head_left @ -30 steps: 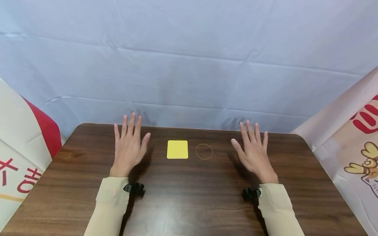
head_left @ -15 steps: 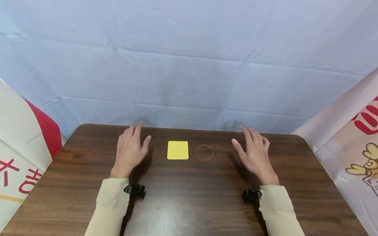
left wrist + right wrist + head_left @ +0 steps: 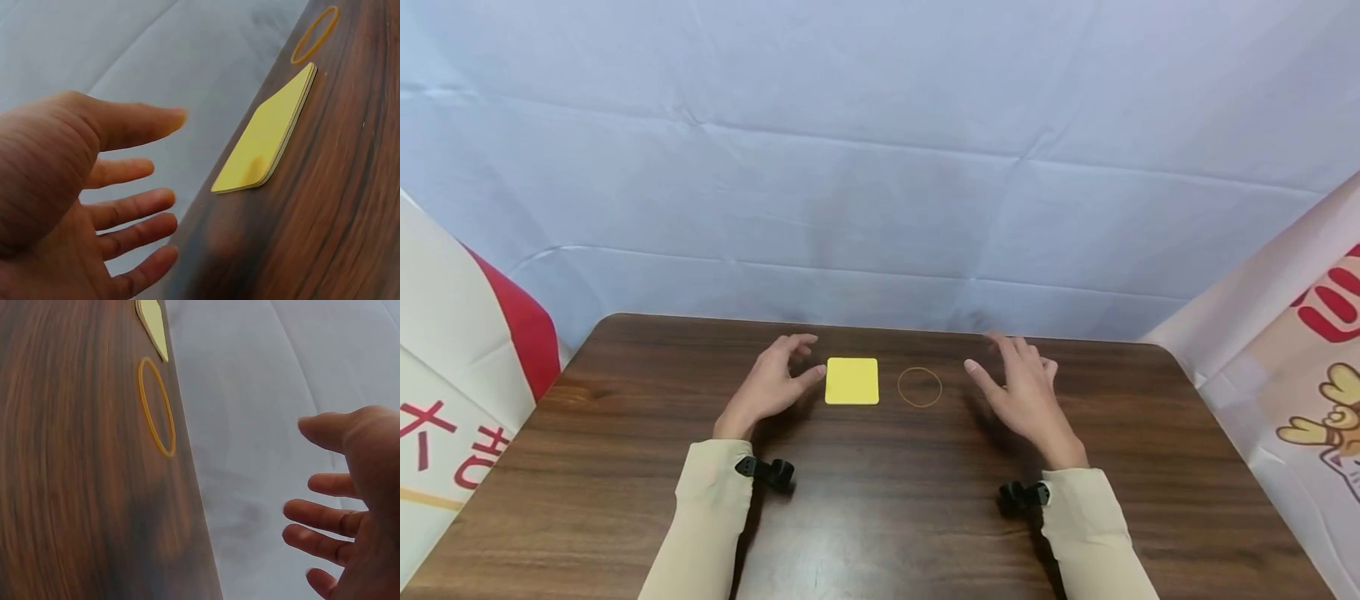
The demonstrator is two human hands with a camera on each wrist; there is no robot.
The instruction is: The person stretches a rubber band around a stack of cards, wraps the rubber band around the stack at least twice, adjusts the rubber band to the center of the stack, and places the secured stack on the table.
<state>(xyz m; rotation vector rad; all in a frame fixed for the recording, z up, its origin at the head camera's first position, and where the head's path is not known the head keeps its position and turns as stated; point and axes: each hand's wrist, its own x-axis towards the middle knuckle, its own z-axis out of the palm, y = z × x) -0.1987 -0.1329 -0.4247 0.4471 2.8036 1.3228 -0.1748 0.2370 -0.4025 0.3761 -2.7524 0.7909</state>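
A small stack of square yellow cards (image 3: 852, 382) with rounded corners lies flat on the wooden table; its layered edge shows in the left wrist view. Just right of it lies a thin orange-yellow rubber band (image 3: 920, 367), spread in a loose ring. My left hand (image 3: 772, 383) is at the left of the cards, thumb tip near their left edge in the head view, fingers loosely bent and holding nothing. To the right of the rubber band, my right hand (image 3: 1021, 387) hovers with thumb apart from relaxed fingers, also holding nothing.
The dark wooden table (image 3: 880, 517) ends at a pale cloth backdrop (image 3: 880, 167). Printed cloths hang at the left (image 3: 452, 358) and right (image 3: 1292, 375) sides. Each wrist wears a small black camera on a strap.
My left hand has moved right, toward the cards, and its fingers have bent from spread. My right hand has shifted slightly left with its fingers relaxing. The cards and rubber band stay put.
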